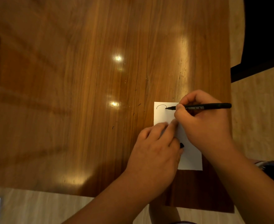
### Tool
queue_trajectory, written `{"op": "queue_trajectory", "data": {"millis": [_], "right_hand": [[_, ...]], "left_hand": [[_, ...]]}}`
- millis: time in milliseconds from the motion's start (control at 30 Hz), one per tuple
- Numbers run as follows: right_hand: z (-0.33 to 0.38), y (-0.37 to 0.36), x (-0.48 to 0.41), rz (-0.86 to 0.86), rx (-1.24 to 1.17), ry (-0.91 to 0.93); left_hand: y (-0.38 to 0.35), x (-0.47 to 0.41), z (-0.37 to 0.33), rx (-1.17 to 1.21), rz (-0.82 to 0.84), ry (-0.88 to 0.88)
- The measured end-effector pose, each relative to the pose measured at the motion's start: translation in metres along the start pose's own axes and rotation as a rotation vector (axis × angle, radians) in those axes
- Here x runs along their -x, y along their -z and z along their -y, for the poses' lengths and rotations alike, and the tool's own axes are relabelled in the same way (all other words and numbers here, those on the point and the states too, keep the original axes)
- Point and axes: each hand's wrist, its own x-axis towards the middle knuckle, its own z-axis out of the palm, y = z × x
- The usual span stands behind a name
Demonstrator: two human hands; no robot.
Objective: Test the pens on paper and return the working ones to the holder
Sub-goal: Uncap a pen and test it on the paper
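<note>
Hands by the table (100, 94) edge — left hand (155, 151) flat on paper (163, 114), right hand (204, 122) gripping pen (212, 106) — room leftward.

Bare forearms (117, 202) — left hand (155, 147), right hand (204, 123)

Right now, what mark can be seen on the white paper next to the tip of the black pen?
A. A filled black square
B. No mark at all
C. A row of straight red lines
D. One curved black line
D: one curved black line shows at the top of the paper, ending at the tip of the pen that the right hand grips.
</note>
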Motion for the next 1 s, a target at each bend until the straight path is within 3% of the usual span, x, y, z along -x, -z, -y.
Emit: {"op": "queue_trajectory", "data": {"millis": [1000], "right_hand": [[-0.011, 0.005, 0.003, -0.102, -0.007, 0.011]], "left_hand": [[0.005, -0.007, -0.006, -0.019, 0.014, -0.027]]}}
